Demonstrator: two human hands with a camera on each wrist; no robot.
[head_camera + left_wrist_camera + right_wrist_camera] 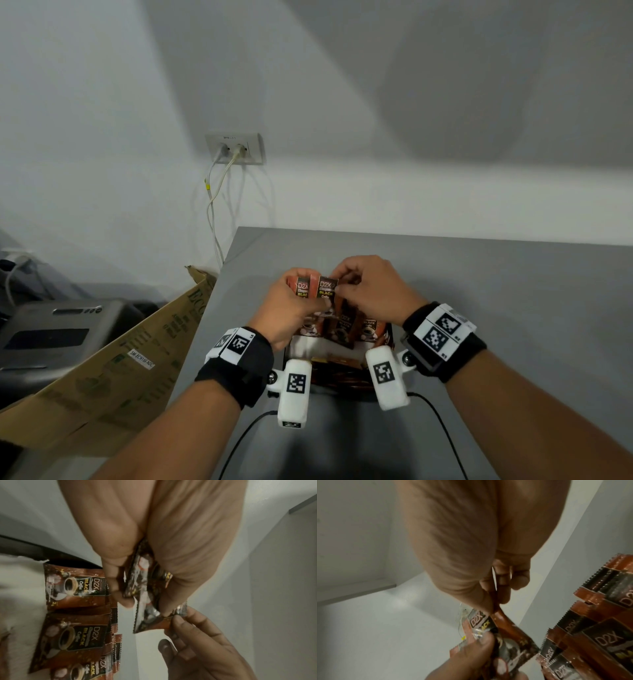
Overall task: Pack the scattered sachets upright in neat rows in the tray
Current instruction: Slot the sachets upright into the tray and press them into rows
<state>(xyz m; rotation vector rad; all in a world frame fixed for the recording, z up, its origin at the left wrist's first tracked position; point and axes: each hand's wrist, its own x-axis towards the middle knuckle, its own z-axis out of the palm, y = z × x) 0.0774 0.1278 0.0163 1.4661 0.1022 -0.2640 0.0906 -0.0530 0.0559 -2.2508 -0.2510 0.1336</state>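
- Head view: both hands meet above a gray tabletop (479,274). The left hand (291,308) grips a small bunch of brown coffee sachets (315,289), held upright, labels facing the camera.
- The right hand (370,291) pinches the top edge of 1 sachet in that bunch with curled fingers.
- Below the hands, more sachets stand in rows in the tray (342,383), which sits at the near edge between the 2 wrists.
- A cardboard box (120,359) leans beside the tabletop on the left; a wall socket (234,149) holds 2 plugs.
- Left wrist view: the left hand (154,534) clamps several sachets between thumb and fingers; the right hand's fingertips (178,620) nip the corner of 1 of them. Packed sachets (75,585) stand overlapped just beside.
- Right wrist view: the right hand (471,547) pinches 1 sachet's (501,620) end, its other end held in the left hand (471,655); rows of packed sachets (599,628) show on the right.
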